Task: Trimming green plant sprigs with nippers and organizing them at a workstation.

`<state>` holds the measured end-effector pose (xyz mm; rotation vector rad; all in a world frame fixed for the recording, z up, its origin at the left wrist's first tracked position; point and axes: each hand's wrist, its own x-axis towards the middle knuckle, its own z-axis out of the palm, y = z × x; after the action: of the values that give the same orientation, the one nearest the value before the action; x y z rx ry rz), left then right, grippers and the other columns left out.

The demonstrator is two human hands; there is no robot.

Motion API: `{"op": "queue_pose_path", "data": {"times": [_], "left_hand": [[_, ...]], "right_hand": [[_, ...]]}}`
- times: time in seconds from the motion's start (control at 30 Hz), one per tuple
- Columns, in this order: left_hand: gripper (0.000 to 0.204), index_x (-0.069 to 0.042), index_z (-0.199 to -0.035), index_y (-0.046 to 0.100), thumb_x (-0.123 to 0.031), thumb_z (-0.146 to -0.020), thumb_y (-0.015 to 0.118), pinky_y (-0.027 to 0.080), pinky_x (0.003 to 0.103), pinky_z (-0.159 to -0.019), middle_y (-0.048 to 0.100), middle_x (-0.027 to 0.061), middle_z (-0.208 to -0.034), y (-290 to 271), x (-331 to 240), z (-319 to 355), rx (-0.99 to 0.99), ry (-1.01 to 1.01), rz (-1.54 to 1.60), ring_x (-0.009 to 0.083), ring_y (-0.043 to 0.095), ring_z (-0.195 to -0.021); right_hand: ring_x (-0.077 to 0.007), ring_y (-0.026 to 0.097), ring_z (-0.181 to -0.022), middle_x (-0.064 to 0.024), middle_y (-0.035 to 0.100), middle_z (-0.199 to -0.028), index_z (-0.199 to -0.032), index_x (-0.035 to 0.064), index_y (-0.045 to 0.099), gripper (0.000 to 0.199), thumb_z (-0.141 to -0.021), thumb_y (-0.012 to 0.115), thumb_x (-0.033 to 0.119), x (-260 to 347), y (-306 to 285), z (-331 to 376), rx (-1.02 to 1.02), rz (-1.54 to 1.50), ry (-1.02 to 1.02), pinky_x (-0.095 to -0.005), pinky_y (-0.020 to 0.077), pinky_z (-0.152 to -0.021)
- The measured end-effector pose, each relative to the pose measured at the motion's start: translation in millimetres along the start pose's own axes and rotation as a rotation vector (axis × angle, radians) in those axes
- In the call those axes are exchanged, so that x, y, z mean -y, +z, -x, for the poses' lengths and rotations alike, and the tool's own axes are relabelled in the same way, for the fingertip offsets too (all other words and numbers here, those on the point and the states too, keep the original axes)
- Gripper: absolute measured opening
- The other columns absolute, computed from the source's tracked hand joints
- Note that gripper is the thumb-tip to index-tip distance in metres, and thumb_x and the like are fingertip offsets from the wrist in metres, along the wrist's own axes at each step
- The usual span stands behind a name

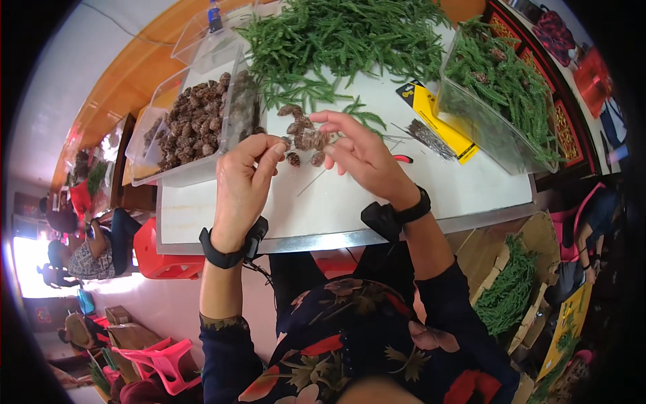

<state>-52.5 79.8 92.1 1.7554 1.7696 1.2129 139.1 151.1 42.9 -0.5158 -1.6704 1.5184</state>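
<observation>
Over the table's near half, my left hand (pixel 245 175) is closed in a pinch. Something small and dark shows at its fingertips, too little of it to name. My right hand (pixel 367 158) faces it with fingers apart beside the small brown pine cones (pixel 293 159) lying between the hands; some cones behind its fingers look blurred. A thin wire (pixel 311 182) lies on the white tabletop just below them. Partly hidden behind my right hand is a tool with a red handle end (pixel 404 159).
A clear bin of pine cones (pixel 195 121) stands left. Green artificial sprigs (pixel 350 40) heap at the back, and another clear bin (pixel 498 151) holds more at right. Thin wires (pixel 431 138) lie by a yellow card (pixel 424 101). Red stool (pixel 158 252) and sprig-filled cardboard box (pixel 484 276) flank the table.
</observation>
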Motion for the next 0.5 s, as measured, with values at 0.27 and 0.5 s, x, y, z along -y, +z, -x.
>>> {"op": "queue_pose_path", "data": {"times": [0.27,0.5], "left_hand": [[0.013,0.003,-0.091,0.066,-0.009,-0.091,0.061,0.043,0.024,-0.057,0.062,0.0061,-0.073,13.6,-8.2,7.4,0.128,0.034,0.084,0.0096,0.055,-0.062],[0.012,0.002,-0.095,0.066,-0.008,-0.092,0.060,0.043,0.021,-0.059,0.064,0.0015,-0.078,18.3,-15.9,9.2,0.124,-0.276,0.584,0.0075,0.055,-0.066]], "right_hand": [[-0.0062,0.055,-0.074,-0.0049,0.060,-0.100,-0.126,-0.0011,0.054,0.031,-0.096,0.053,0.008,-10.9,7.0,23.8,-0.110,-0.008,-0.083,-0.0199,0.0438,-0.063],[-0.0069,0.051,-0.064,-0.0063,0.061,-0.090,-0.120,-0.0025,0.057,0.028,-0.099,0.050,0.014,-11.5,12.8,40.8,-0.117,-0.343,0.128,-0.0196,0.0427,-0.056]]}}
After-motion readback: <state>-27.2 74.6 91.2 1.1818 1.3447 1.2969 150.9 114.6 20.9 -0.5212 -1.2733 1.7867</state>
